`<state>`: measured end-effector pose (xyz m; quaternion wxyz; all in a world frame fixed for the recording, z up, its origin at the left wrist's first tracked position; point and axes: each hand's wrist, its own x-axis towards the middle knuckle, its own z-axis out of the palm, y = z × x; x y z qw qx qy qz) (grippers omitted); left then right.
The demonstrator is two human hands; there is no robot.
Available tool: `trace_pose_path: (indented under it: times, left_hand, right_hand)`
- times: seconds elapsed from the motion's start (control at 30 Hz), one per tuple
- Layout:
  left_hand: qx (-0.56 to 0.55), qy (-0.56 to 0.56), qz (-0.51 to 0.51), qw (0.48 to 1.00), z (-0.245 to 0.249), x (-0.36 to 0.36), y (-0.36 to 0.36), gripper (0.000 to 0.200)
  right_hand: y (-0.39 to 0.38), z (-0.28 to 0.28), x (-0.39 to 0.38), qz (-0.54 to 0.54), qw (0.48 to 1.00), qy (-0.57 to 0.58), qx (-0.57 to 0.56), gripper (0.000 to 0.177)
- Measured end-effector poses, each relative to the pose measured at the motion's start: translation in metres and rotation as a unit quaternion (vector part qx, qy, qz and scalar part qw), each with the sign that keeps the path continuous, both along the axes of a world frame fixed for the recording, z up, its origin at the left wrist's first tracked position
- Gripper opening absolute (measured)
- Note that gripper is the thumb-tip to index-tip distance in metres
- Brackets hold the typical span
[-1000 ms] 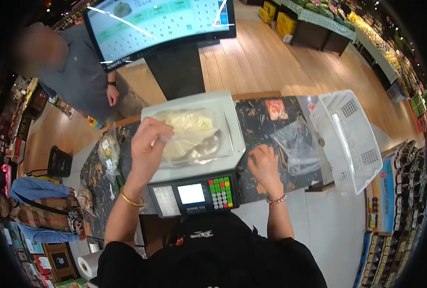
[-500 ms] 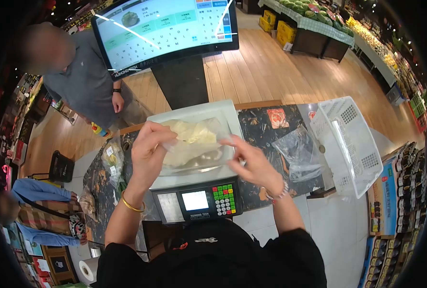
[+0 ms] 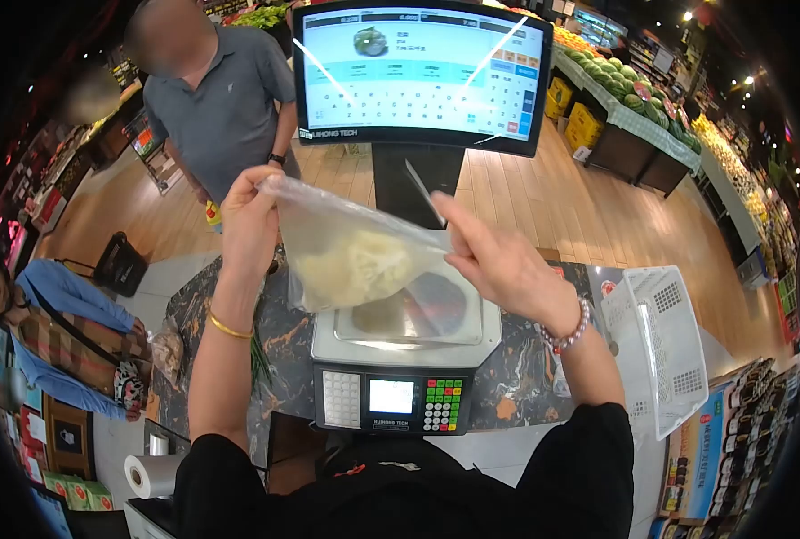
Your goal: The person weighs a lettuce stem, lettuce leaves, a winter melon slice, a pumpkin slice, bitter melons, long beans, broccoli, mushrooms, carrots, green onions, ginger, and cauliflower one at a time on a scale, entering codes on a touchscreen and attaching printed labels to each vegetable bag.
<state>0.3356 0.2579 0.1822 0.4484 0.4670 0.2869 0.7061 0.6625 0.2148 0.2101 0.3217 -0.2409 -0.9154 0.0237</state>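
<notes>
A clear plastic bag (image 3: 315, 225) hangs stretched between my hands above the scale (image 3: 485, 332). Inside it lies pale, lumpy produce that looks like cauliflower (image 3: 373, 260). My left hand (image 3: 249, 225) pinches the bag's upper left corner. My right hand (image 3: 512, 269) grips the bag's right side, and a thin flat strip (image 3: 425, 193) sticks up from its fingers, seen nearly edge-on. The bag covers the left part of the scale's clear tray. Below the tray is the scale's keypad (image 3: 442, 404) with a lit display.
A large touchscreen (image 3: 422, 81) stands behind the scale. A white plastic basket (image 3: 661, 350) is on the right. A bag of produce (image 3: 168, 350) and a plastic roll (image 3: 153, 476) are on the left. One person (image 3: 225, 99) stands across the counter, another (image 3: 76, 332) at left.
The bag has been lifted off the scale and stretched up to the left. A thin strip now shows in my right hand. The camera view has shifted, and the screen content differs.
</notes>
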Motion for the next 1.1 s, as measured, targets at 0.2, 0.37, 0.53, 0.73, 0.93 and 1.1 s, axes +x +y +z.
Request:
trace_pose_path:
  times: [0.2,0.37,0.53,0.73,0.93,1.1]
  left_hand:
    - [-0.069,-0.003,0.019,0.997,0.004,-0.006,0.041,0.011]
    - [0.007,-0.18,-0.157,0.971,0.011,0.057,0.135,0.011]
    - [-0.086,-0.31,-0.228,0.919,-0.024,0.124,0.1,0.005]
    - [-0.128,-0.311,-0.111,0.935,-0.04,0.116,0.03,0.003]
    - [-0.193,0.165,-0.142,0.957,-0.114,0.037,-0.06,0.033]
    - [-0.158,0.414,0.021,0.896,-0.14,0.054,-0.112,0.039]
  right_hand:
    - [0.02,0.026,-0.037,-0.031,0.989,0.133,0.053,0.069]
    - [0.013,0.047,-0.042,-0.086,0.96,0.264,-0.022,0.068]
    - [0.001,-0.032,-0.004,-0.15,0.954,0.249,-0.07,0.08]
    - [-0.027,-0.158,-0.047,-0.178,0.925,0.261,-0.211,0.071]
    - [-0.001,-0.143,-0.052,-0.045,0.924,0.263,-0.274,0.058]
    - [0.018,-0.127,-0.097,0.027,0.941,0.048,-0.333,0.059]
